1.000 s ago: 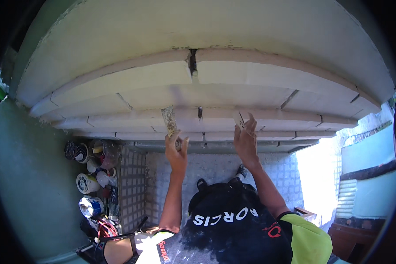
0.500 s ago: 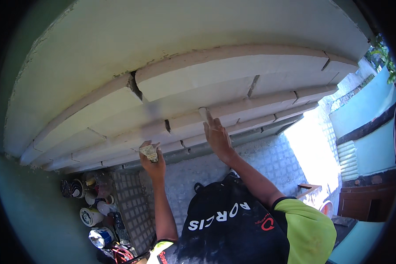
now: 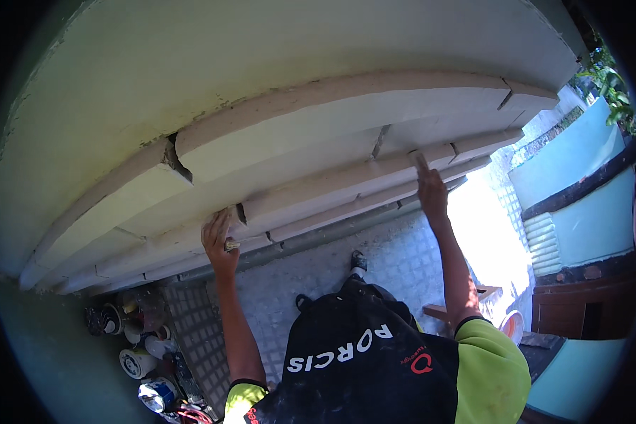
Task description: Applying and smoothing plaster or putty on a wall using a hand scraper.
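Before me is a pale wall with stepped white blocks [image 3: 318, 116], split by dark gaps and narrow joints. At the edge of a lower course, left of a dark gap [image 3: 241, 213], my left hand [image 3: 218, 237] lies against the blocks. It grips a small yellowish, paper-like piece [image 3: 231, 244], mostly hidden by the palm and thumb. Farther right, my right hand [image 3: 432, 191] has its fingers closed around a short, pale flat piece [image 3: 418, 160], whose end touches the same course. I cannot make out the exact kind of either piece.
Tubs and cans [image 3: 136, 362] crowd the lower left beside a patterned strip of floor. Grey paving [image 3: 268, 283] lies below the wall. A wooden piece [image 3: 437, 311] and a round bucket [image 3: 513, 325] stand at the right, near a turquoise wall [image 3: 601, 237].
My right hand has moved right along the block course with its pale piece. My left hand has risen and turned against the blocks. The view has shifted slightly.
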The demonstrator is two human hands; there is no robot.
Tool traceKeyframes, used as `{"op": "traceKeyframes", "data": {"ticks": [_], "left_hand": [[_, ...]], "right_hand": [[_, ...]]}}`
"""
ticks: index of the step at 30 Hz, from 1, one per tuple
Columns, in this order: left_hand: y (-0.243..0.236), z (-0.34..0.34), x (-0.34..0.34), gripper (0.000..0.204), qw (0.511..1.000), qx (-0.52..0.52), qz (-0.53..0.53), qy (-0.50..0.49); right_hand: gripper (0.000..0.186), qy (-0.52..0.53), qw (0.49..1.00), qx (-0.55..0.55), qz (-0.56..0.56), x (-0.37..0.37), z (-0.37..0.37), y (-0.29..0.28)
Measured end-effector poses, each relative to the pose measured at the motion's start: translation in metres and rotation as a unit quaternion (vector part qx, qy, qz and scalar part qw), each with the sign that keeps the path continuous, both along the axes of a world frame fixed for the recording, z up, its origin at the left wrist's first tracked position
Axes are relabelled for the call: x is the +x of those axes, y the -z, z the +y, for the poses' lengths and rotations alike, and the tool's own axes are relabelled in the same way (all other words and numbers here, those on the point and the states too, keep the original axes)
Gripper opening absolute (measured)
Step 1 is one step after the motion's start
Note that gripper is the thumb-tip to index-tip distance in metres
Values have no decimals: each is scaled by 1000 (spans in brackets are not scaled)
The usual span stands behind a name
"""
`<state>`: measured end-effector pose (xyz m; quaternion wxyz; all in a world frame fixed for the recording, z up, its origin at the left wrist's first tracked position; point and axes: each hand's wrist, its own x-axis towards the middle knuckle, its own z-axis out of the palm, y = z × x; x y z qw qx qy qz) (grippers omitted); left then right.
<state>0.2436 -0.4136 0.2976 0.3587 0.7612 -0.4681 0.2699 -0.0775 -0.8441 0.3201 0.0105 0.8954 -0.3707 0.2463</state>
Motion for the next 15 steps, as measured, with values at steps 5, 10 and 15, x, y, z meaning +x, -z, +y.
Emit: {"op": "traceKeyframes", "data": {"ticks": [5,10,15], "left_hand": [[5,-14,-1,56,999,-20,-24,-14],[8,-7,0,58,999,-14,-37,-16],[10,-3,0,50,998,-2,-49,-32]], "right_hand": [[39,128,985,-65,-91,-42,-53,-2],[48,-59,993,-5,-98,34,77,-2],[48,-34,999,-25,-18,-3,1,-23]]}}
